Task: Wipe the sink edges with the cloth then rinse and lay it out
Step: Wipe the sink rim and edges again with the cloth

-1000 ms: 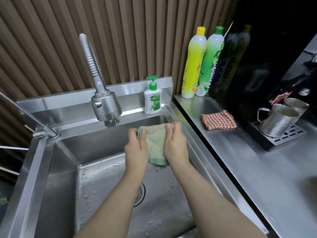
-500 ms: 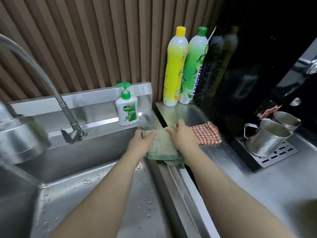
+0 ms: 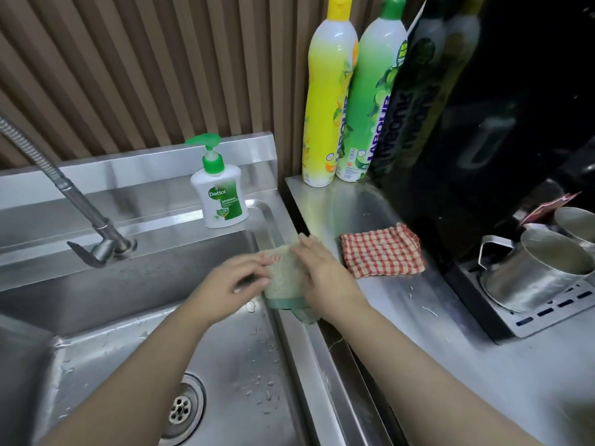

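A pale green cloth (image 3: 285, 275) with a darker green border lies over the right rim of the steel sink (image 3: 299, 346), one corner drooping off the rim toward me. My right hand (image 3: 325, 278) lies flat on the cloth's right half, fingers straight and pointing away from me. My left hand (image 3: 228, 286) reaches over the basin, and its fingertips rest on the cloth's left edge. My hands hide much of the cloth.
A Dettol pump bottle (image 3: 220, 194) stands on the back ledge near the faucet base (image 3: 99, 249). Yellow (image 3: 328, 101) and green (image 3: 370, 101) detergent bottles stand at the counter's back. A red checked cloth (image 3: 381, 251) lies right of my hands. Steel mugs (image 3: 534, 268) sit on a drip tray.
The cloth went from being held up over the basin to lying on the right sink rim. Both hands moved right with it and now flatten it there.
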Demonstrator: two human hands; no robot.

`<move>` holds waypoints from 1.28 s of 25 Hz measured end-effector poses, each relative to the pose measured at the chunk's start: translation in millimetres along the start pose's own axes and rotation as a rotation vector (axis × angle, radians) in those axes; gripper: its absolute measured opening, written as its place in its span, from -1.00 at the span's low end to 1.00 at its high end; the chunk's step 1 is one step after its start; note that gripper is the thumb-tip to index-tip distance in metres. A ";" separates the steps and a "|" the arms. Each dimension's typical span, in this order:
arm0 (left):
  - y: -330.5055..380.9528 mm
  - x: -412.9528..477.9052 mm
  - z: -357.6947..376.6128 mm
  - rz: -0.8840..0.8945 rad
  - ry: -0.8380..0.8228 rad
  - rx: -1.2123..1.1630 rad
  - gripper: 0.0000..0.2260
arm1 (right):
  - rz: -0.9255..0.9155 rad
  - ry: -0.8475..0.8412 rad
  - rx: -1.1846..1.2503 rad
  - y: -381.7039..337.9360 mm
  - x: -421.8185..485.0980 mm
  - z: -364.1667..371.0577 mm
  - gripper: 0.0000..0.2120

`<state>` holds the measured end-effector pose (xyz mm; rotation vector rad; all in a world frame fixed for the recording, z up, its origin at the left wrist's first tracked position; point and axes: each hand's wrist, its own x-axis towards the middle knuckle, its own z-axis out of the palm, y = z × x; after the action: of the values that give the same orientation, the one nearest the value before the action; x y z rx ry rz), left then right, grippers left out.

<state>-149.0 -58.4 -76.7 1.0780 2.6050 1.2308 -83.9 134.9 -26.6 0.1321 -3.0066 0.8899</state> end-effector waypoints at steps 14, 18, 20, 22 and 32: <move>-19.6 35.4 -7.1 -0.187 -0.024 0.207 -0.38 | -0.052 -0.096 -0.533 6.4 5.7 30.8 -0.50; -22.8 36.9 -8.2 -0.181 -0.045 0.217 -0.48 | -0.019 -0.057 -0.584 2.8 -14.4 30.1 -0.52; -25.1 37.8 -13.5 -0.171 -0.075 0.229 -0.55 | 0.018 -0.176 -0.547 2.0 17.9 26.6 -0.51; -21.0 42.1 -20.1 -0.212 -0.121 0.217 -0.61 | 0.035 -0.229 -0.557 0.1 21.3 21.0 -0.50; 39.2 -17.3 48.7 0.324 -0.258 0.288 -0.52 | 0.005 -0.003 -0.487 -4.5 -216.4 28.3 -0.56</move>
<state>-97.5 -20.2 -86.1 1.6404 2.5229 0.7017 132.7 132.9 -53.7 0.1201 -3.1169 0.1386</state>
